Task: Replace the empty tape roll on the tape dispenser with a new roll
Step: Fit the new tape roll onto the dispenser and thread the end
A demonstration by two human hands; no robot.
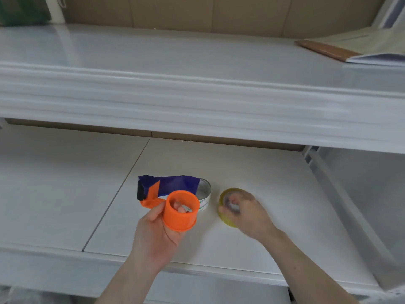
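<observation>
My left hand (pixel 156 234) holds the orange and blue tape dispenser (pixel 175 207) above the white shelf, with fingers showing through its bare orange hub. Behind the hub, an empty white cardboard roll core (pixel 205 195) lies on the shelf. To the right, my right hand (pixel 247 212) is closed on a new yellowish clear tape roll (pixel 226 212), fingers in its centre hole; the roll rests on or just above the shelf. The hand is blurred and hides much of the roll.
A white lower shelf (pixel 241 167) carries the objects; a seam runs diagonally at its left. A thick white upper shelf (pixel 197 102) overhangs behind. A brown-edged book or board (pixel 328 49) lies on it at right. A white side wall (pixel 361 194) stands right.
</observation>
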